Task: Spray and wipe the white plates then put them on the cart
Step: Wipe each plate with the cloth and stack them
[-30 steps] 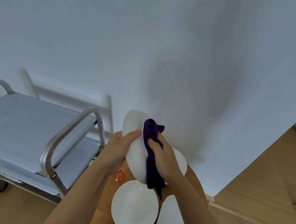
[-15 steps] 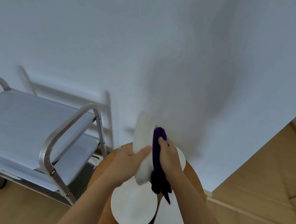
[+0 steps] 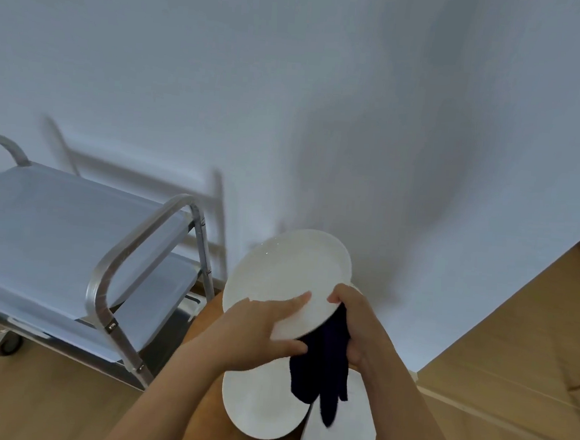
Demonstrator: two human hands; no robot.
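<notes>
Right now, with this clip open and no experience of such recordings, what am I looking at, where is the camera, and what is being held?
The camera sits on a person's head, looking forward and down at bare hands; there is no robot. The left hand grips a white plate, tilted up. The right hand holds a dark purple cloth against the plate's underside. Below them, two more white plates lie on a round wooden table. A steel cart stands to the left, by the white wall.

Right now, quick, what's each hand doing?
Left hand: grips the lifted white plate by its near edge.
Right hand: holds the dark cloth against the plate's underside.
</notes>
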